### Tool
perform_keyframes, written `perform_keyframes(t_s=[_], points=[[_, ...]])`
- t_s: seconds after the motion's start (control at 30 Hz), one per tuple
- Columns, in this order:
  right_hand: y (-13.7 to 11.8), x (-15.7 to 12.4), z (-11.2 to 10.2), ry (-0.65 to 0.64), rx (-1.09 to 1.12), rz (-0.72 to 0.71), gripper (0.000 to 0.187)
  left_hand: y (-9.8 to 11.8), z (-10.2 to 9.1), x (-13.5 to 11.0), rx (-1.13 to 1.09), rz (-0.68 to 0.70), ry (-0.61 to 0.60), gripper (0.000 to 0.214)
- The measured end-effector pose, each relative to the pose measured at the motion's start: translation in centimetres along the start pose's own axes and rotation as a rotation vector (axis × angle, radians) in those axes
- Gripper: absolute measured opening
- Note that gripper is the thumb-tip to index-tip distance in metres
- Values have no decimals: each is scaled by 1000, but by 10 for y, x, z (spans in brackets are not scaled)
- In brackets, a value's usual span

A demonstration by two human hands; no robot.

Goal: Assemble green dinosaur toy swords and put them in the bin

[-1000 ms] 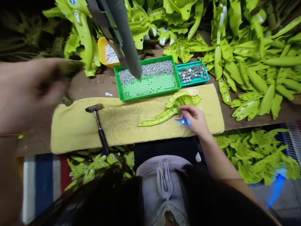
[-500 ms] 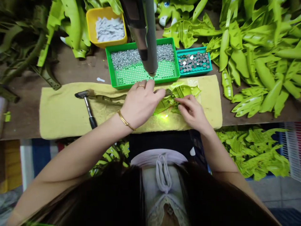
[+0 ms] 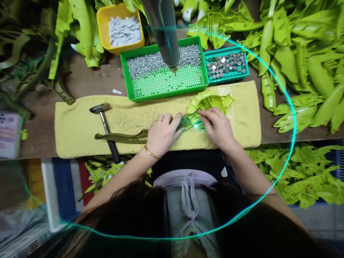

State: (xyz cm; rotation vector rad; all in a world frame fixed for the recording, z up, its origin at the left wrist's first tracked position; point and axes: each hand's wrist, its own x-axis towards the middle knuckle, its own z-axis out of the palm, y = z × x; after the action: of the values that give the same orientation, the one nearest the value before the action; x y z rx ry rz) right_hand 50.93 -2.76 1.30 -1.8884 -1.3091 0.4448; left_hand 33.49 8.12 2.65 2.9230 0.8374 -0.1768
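My left hand (image 3: 163,133) rests on the yellow towel (image 3: 80,125), fingers curled over a dark olive plastic strip (image 3: 120,137) that runs left from it. Its fingertips press the tail of a bright green plastic toy shell (image 3: 208,102). My right hand (image 3: 219,125) is closed in a pinch on the same shell, beside a small green light glowing between the two hands. What the right fingers pinch is too small to make out. A hanging grey power screwdriver (image 3: 165,34) points down over the green tray.
A green tray of screws (image 3: 163,73), a teal tray of small metal discs (image 3: 225,64) and a yellow tub of white pieces (image 3: 122,28) stand behind the towel. A hammer (image 3: 104,123) lies on the towel's left. Heaps of green plastic shells (image 3: 295,53) surround the bench.
My left hand swung in from the far left, laid the olive strip on the towel and now presses on the green shell. My right hand stayed at the shell. The light went blue to green.
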Motion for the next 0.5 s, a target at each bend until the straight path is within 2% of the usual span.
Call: perform_keyframes(t_s=[0.07, 0.13, 0.23, 0.3, 0.37, 0.5], points=[[1, -2, -6, 4, 133, 72, 17, -11, 4, 1, -7, 36, -8, 53], [1, -4, -9, -22, 335, 208, 15, -21, 2, 6, -20, 65, -12, 56], [2, -4, -11, -82, 659, 403, 28, -29, -6, 16, 1, 77, 5, 57], [3, -4, -11, -105, 798, 463, 33, -27, -12, 21, 25, 75, 31, 57], [4, -4, -12, -107, 857, 491, 32, -23, -17, 23, 26, 80, 52, 58], [5, -4, -14, -71, 826, 499, 28, -12, -20, 23, -12, 92, 81, 59]])
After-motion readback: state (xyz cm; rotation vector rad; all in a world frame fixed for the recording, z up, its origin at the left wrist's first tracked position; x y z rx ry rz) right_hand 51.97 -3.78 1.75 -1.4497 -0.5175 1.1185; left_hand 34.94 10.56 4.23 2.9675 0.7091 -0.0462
